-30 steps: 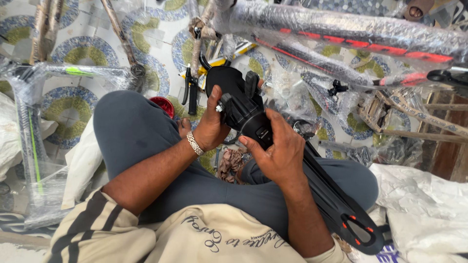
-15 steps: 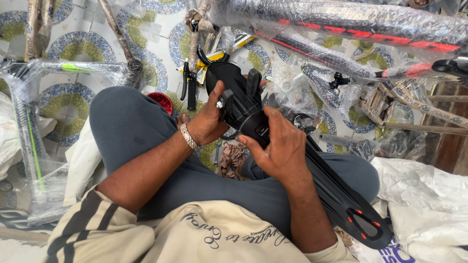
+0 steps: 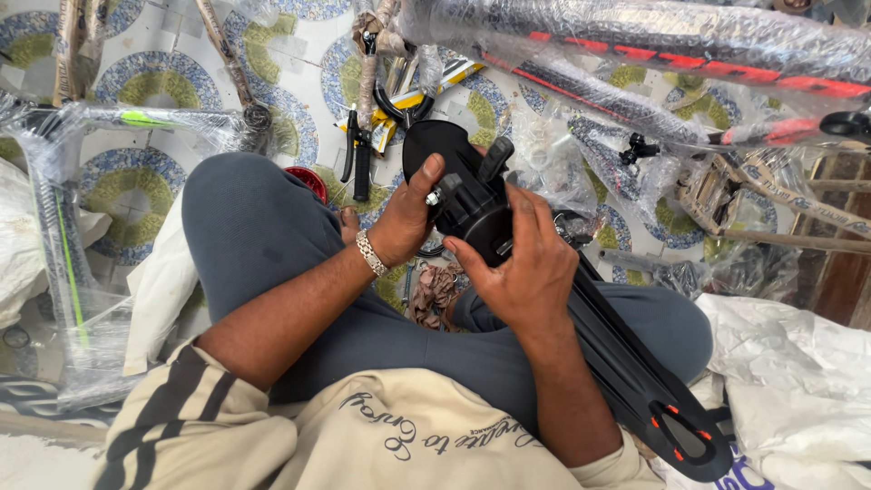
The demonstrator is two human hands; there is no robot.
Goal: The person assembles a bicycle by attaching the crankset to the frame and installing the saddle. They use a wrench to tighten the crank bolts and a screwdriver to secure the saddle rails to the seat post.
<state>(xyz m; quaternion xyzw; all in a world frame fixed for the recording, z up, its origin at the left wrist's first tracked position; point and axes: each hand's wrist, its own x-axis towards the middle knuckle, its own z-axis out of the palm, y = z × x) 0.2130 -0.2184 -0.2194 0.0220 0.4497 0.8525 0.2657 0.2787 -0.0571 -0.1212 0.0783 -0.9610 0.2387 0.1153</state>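
I sit cross-legged on a patterned tile floor with a long black plastic bicycle mudguard (image 3: 626, 363) lying across my lap. My left hand (image 3: 408, 218) grips its upper end near the black clamp bracket (image 3: 472, 204), the thumb pressed against a small metal bolt (image 3: 434, 195). My right hand (image 3: 522, 268) wraps around the bracket's body from the right side. The mudguard's far end with orange marks (image 3: 680, 436) reaches past my right knee. A metal bracelet sits on my left wrist.
A bubble-wrapped bicycle frame (image 3: 653, 41) with red stripes lies across the top. Black-gripped pliers (image 3: 358, 159) and a yellow packet (image 3: 426, 91) lie ahead of my knees. A wrapped frame part with a green stripe (image 3: 63, 227) is at left, white plastic sheeting (image 3: 798, 381) at right.
Both hands stay on the bracket; my left thumb has shifted up onto the bolt, and the mudguard's head has tilted slightly.
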